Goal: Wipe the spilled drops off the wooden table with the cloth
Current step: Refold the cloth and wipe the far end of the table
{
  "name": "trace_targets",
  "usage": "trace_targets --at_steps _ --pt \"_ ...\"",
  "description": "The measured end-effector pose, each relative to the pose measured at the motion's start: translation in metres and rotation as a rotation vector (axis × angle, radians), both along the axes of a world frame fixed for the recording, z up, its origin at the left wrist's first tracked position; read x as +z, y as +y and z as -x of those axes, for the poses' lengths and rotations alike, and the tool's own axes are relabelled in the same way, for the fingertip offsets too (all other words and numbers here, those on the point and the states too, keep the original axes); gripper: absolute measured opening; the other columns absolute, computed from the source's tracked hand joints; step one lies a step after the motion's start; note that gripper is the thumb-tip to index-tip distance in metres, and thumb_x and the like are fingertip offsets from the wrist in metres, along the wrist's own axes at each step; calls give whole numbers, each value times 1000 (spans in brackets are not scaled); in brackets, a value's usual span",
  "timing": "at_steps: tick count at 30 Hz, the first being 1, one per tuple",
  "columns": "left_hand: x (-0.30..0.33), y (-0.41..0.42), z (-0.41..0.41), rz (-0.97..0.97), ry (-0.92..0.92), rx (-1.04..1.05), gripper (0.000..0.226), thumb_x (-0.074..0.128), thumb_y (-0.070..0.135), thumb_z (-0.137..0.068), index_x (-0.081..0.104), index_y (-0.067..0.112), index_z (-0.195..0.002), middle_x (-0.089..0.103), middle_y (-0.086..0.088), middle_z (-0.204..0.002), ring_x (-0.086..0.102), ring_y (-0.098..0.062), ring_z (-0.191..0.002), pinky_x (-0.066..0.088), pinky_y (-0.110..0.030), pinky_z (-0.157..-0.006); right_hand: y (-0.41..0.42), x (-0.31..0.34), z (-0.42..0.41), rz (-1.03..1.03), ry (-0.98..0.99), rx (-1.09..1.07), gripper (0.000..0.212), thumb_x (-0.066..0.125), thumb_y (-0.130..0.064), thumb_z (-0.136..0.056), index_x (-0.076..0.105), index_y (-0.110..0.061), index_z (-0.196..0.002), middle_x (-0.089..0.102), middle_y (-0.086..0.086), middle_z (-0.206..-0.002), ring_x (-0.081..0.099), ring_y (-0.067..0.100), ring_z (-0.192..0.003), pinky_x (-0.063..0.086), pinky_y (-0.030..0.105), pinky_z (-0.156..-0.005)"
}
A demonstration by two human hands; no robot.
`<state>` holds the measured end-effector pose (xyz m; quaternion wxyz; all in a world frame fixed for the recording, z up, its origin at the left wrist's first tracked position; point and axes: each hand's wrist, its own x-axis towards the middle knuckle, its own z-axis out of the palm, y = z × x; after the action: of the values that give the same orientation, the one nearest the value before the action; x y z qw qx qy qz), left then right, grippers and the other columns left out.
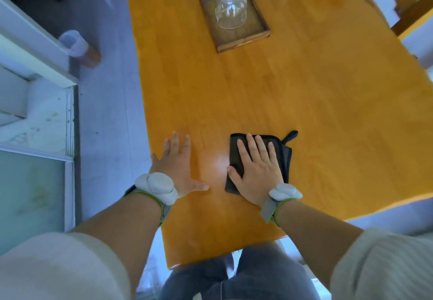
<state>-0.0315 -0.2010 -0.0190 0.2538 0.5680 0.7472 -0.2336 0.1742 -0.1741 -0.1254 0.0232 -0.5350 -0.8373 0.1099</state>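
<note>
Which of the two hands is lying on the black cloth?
The right hand presses flat on the black cloth. The left hand rests open on the bare wooden table, beside the cloth and not touching it.

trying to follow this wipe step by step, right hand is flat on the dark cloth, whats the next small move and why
Probably slide the right hand with the cloth across the wooden table, keeping it pressed flat. The palm already lies on the folded cloth and the left hand rests flat on the table beside it. I cannot make out the drops, so the direction is a guess.
</note>
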Motion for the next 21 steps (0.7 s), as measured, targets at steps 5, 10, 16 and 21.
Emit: trace_targets --at_steps 5,10,16,21 --pt "-5 5 16 -21 -6 -73 142 68 79 -63 -27 21 -151 -32 -6 -158 -14 -30 -150 12 -61 -118 -8 2 17 -1 -17 -66 75 32 -62 -97 25 -16 -157 21 10 -164 14 30 -151 5 51 -122" --pt "-16 9 45 -28 -48 -196 142 68 80 -63 -25 21 -152 -32 -7 -159 -14 -31 -150 12 -61 -117 -23 -2 52 0 -39 -168 76 28 -64 -97 23 -18 -157 17 8 -165 10 28 -152 6 51 -122" --pt "-14 5 102 -29 -121 -353 140 69 78 -65 -23 19 -153 -28 -9 -160 -13 -32 -150 11 -60 -118 -51 5 121 70 -63 -401 81 12 -70 -94 7 -21 -159 1 4 -167 -3 25 -153 -5 48 -122" --pt "-8 1 117 37 -132 -441 136 69 74 -69 -22 18 -154 -29 -9 -160 -14 -32 -150 9 -60 -118 -80 9 147 127 -39 -457 81 11 -70 -94 4 -23 -159 -2 3 -167 -6 23 -153 -5 48 -122"
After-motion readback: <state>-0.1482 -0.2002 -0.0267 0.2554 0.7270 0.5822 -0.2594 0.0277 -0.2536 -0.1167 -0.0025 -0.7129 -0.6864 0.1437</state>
